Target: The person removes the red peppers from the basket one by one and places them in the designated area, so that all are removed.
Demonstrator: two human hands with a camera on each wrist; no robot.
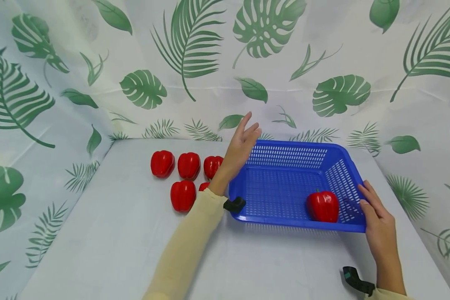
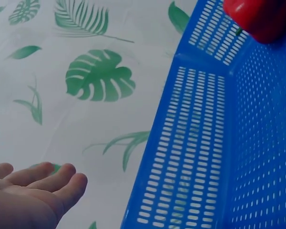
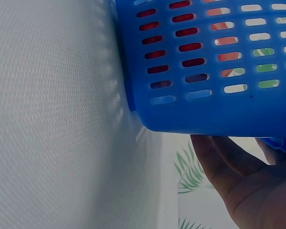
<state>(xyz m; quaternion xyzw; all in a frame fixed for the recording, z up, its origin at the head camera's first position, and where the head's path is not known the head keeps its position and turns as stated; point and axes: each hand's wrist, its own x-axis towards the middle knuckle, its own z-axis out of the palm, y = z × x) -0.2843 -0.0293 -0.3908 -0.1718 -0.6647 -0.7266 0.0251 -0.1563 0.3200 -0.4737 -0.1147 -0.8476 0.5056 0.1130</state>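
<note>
A blue plastic basket (image 1: 285,183) with slotted walls stands on the white-covered table, one red bell pepper (image 1: 323,206) inside near its front right corner. My right hand (image 1: 380,231) grips the basket's right rim; in the right wrist view its fingers (image 3: 214,160) lie against the outer wall. Raised by the basket's back left corner, my left hand (image 1: 241,148) holds nothing, and its fingers are spread loosely. The left wrist view shows that hand (image 2: 33,195) apart from the basket wall (image 2: 181,152). More red bell peppers (image 1: 183,196) sit left of the basket, some partly hidden by my left forearm.
Two rows of peppers (image 1: 163,164) occupy the table's back left part. A leaf-patterned cloth (image 1: 210,54) hangs behind and along both sides. The white tabletop (image 1: 108,241) extends in front of the peppers and basket.
</note>
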